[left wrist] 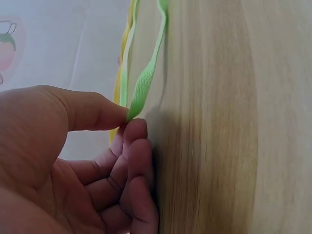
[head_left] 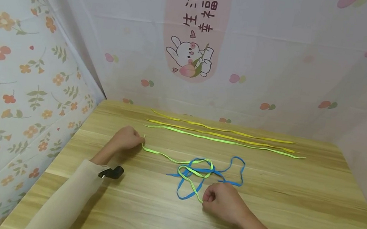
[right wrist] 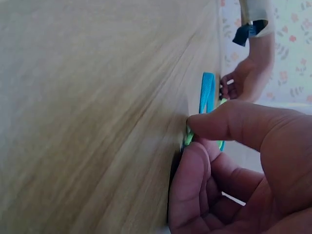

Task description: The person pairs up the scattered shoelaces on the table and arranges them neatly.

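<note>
A light green shoelace (head_left: 161,154) runs between both hands, looped over a tangled blue shoelace (head_left: 242,171) in the middle of the table. One end of it is pinched between thumb and forefinger of my left hand (head_left: 128,138); the left wrist view shows the flat green lace (left wrist: 145,83) rising from the fingertips. My right hand (head_left: 224,202), nearer the front, pinches the same lace at its other side. In the right wrist view only a short bit of green (right wrist: 189,137) shows at the fingertips, the rest being covered by the hand.
Along the table's back edge lie two yellow shoelaces (head_left: 209,127) and a second green shoelace (head_left: 221,140), stretched nearly straight and side by side. A printed cloth (head_left: 127,39) hangs behind the wooden table (head_left: 143,216), and a flowered cloth (head_left: 12,82) hangs on the left.
</note>
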A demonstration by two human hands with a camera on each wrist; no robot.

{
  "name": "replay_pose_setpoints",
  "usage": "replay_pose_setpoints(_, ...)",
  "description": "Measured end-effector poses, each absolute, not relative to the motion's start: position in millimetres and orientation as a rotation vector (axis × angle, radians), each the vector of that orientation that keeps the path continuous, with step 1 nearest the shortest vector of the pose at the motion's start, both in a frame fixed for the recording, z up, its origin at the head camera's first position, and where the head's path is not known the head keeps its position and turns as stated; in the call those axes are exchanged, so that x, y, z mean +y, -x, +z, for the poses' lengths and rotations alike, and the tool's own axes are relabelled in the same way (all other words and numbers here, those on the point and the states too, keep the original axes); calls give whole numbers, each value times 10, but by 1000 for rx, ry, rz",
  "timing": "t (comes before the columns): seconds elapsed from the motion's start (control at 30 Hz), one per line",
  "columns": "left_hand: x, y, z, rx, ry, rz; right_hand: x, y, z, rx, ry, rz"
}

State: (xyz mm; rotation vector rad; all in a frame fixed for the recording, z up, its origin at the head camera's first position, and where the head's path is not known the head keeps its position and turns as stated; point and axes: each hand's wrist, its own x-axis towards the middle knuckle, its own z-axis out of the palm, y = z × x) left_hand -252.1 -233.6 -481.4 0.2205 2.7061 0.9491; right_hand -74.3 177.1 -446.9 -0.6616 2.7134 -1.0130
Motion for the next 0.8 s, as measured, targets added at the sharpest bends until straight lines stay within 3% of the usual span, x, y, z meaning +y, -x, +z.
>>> replay_pose_setpoints(0.37, -2320, 2187, -4404, 2469, -62, 1394, 2068, 916, -4521, 2151, 489, -1416)
replay_pose_setpoints(0.8, -2395, 2135, -4362, 2271, 41, 1663, 2321, 914, -4571, 1935, 348, -1664)
